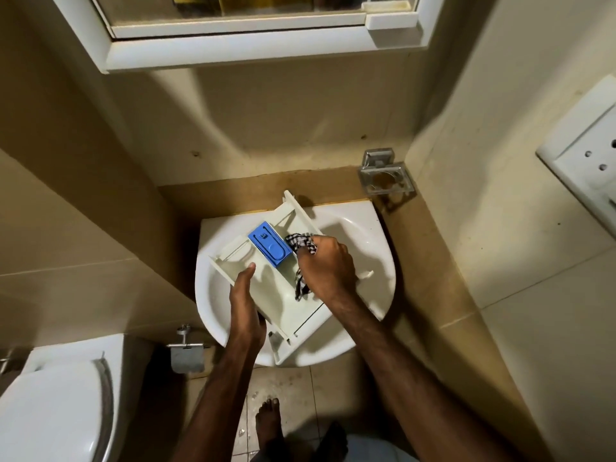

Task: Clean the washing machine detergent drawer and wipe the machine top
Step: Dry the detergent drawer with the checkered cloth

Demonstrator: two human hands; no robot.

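Note:
A white detergent drawer [276, 295] with a blue insert [270, 244] lies slanted over the white washbasin [366, 238]. My left hand [245, 306] grips the drawer's left side wall, thumb up along the rim. My right hand [328, 265] clutches a black-and-white checked cloth [301, 243] and presses it into the drawer's right compartment, next to the blue insert. A strip of the cloth hangs below my palm. The washing machine is out of sight.
A mirror cabinet [240, 45] hangs above the basin. A metal soap holder [386, 176] is fixed on the wall at the back right, a socket plate [586, 155] on the right wall. A toilet [50, 405] and a paper holder [186, 351] stand at lower left.

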